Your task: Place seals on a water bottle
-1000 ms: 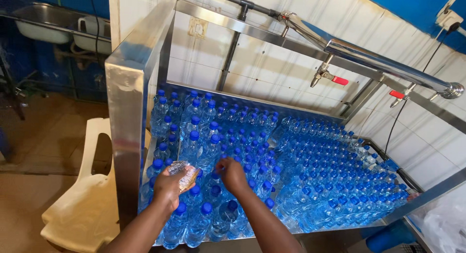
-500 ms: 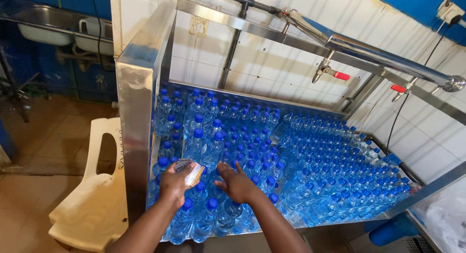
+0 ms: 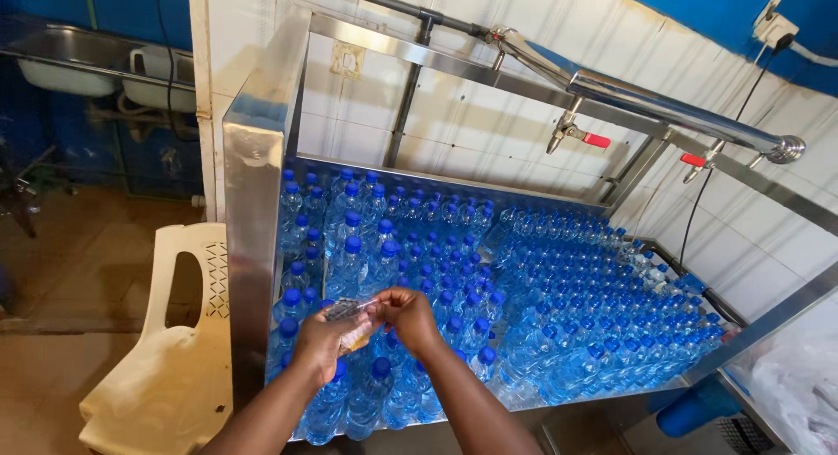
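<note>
My left hand (image 3: 325, 340) holds a small clear crinkled plastic piece (image 3: 352, 320) over the near left corner of a steel table. My right hand (image 3: 408, 317) pinches the same plastic piece from the right. Both hands hover just above the blue caps of many upright clear water bottles (image 3: 524, 289) that fill the steel table (image 3: 253, 246).
A cream plastic chair (image 3: 166, 368) stands left of the table. A steel pipe with red-handled taps (image 3: 583, 137) runs overhead along the tiled wall. A steel sink (image 3: 61, 62) hangs at the far left. A clear plastic bag (image 3: 799, 381) lies at the right.
My right hand has lifted off the bottle caps and come left to meet my left hand on the plastic piece. The view has shifted slightly.
</note>
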